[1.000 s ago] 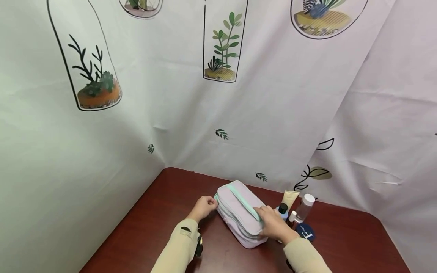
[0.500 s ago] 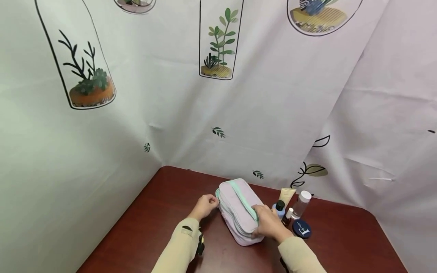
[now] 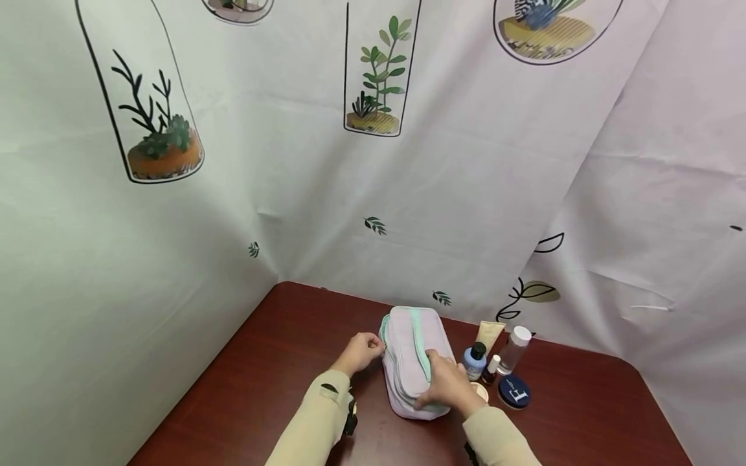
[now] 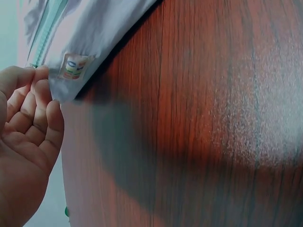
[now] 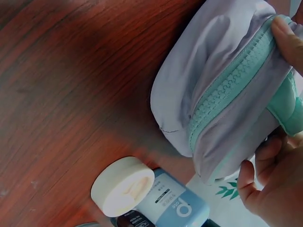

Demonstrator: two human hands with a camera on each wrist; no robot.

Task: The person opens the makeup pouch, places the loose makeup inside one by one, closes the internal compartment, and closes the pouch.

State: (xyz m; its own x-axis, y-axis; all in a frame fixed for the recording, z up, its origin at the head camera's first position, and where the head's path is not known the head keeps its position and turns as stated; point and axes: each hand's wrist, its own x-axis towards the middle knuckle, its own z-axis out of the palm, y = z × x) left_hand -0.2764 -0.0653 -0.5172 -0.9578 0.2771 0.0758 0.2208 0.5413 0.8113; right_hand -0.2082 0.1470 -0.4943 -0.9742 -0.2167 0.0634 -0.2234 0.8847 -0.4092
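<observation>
A lilac cosmetic bag (image 3: 402,362) with a mint carry strap (image 3: 421,343) lies on the table. My left hand (image 3: 364,353) is at its far left end. In the left wrist view, thumb and forefinger pinch the zipper pull at the end of the mint zipper (image 4: 43,40); the pull itself is mostly hidden by the fingertips. My right hand (image 3: 447,387) grips the bag's near right end. From the right wrist, its thumb presses by the closed zipper teeth (image 5: 227,87), and the other fingers curl at the strap side.
Right of the bag stand a blue bottle (image 3: 474,364) with a black cap, a small dark bottle (image 3: 491,371), a cream tube (image 3: 491,333) and a clear bottle (image 3: 513,353). A round navy case (image 3: 515,392) and a white-rimmed jar (image 5: 118,189) are close by. Patterned cloth (image 3: 326,194) hangs behind.
The bag has turned so its long side points more straight away from me. Both hands have moved with it, keeping their holds. The jar beside the right hand has come into sight.
</observation>
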